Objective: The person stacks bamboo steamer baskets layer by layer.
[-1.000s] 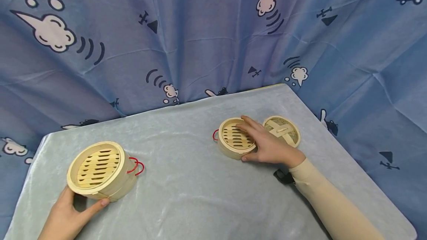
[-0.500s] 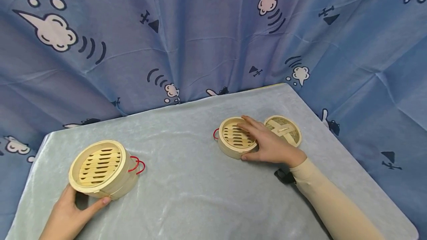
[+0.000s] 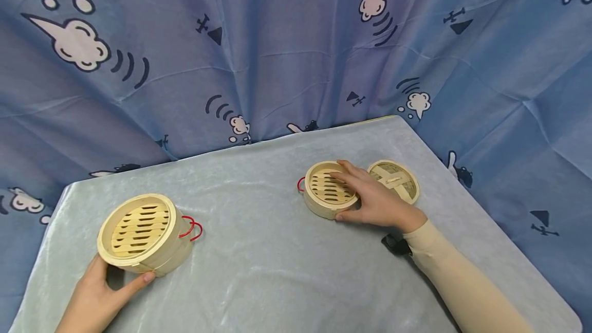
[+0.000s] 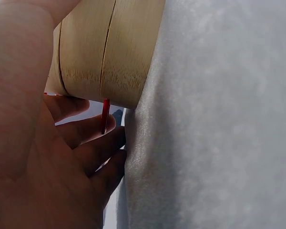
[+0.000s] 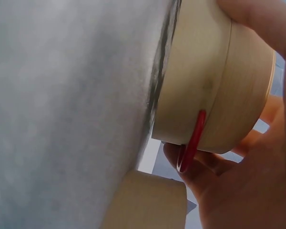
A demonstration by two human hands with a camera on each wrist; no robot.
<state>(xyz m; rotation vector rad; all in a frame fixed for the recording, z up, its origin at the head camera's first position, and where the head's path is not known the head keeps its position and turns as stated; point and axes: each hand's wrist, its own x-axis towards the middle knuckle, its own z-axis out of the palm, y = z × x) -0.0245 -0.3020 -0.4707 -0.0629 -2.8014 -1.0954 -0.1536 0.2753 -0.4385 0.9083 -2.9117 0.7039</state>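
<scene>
A round bamboo steamer of two stacked tiers sits at the left of the table, its slatted floor showing from above. Two red loops stick out of its right side. My left hand grips its near left side, thumb in front; the left wrist view shows the steamer wall resting on the cloth. Farther right, my right hand holds a second bamboo steamer by its right side, thumb low in front and fingers over the rim. A red loop hangs on that steamer's side in the right wrist view.
Just beyond my right hand lies a bamboo lid with crossed strips, partly hidden by the hand. A pale grey-blue cloth covers the table. Behind and to the right hangs a blue patterned curtain.
</scene>
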